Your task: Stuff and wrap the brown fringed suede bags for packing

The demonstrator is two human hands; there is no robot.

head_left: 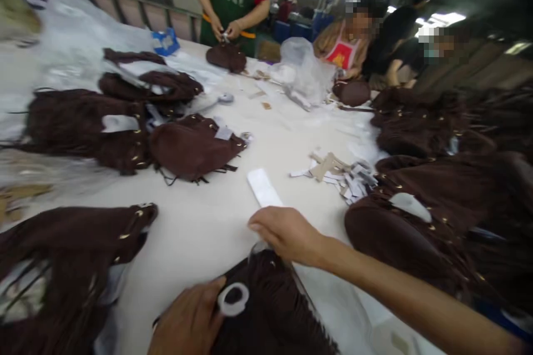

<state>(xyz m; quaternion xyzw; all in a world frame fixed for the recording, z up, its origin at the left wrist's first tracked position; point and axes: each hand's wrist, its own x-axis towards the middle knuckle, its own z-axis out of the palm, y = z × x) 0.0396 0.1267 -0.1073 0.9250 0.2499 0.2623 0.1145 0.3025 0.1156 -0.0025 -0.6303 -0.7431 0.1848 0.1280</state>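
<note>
The dark brown bag lay at the near edge of the view, directly between the person's two hands. Its narrower upper end sat just below and under the right hand, while its left side was beneath the left hand. A white ring lay on the bag right beside the left fingertips.

The right forearm reached in from the lower right corner, slanting up and leftward across the view, the wrist nearly straight and the back of the hand upward. Its fingers were curled together, pointing left; whether they had hold of anything could not be told, since their undersides were hidden. A white strip stretched over the table just beyond the knuckles.

The left hand came up from the bottom edge, palm down, fingers lightly bent and close together against the bag; its thumb was out of sight, so how firmly it gripped could not be told. Another brown bag lay to its left, apart from it.
</note>
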